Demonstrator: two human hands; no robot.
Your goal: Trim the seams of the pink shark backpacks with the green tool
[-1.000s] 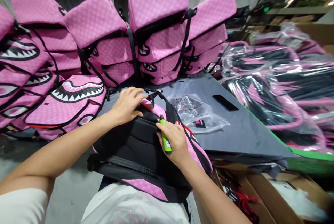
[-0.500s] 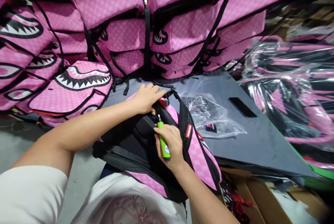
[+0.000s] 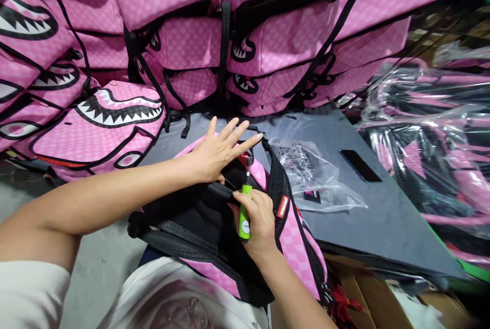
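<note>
A pink-and-black backpack (image 3: 296,239) lies in front of me with its black padded back and straps up. My left hand (image 3: 220,153) rests on its upper part, the fingers stretched out and spread, the thumb partly hidden near the black fabric. Wrapped by the fingers of my right hand (image 3: 260,221) is a green pen-like tool (image 3: 245,216) with a black collar and a narrow tip. That tip points up, close beside the left hand and the black end of a pink strap piece. Its exact kind does not show.
Pink checked backpacks with shark mouths (image 3: 122,109) are stacked along the back and left. On the grey table (image 3: 383,216) lie a clear plastic bag (image 3: 333,196) and a black phone (image 3: 360,165). Plastic-wrapped backpacks (image 3: 417,160) pile up at right, above a cardboard box (image 3: 360,288).
My left hand has spread its fingers and shifted slightly right. The green tool, in my right hand, has turned more upright. The whole view has shifted a little.
</note>
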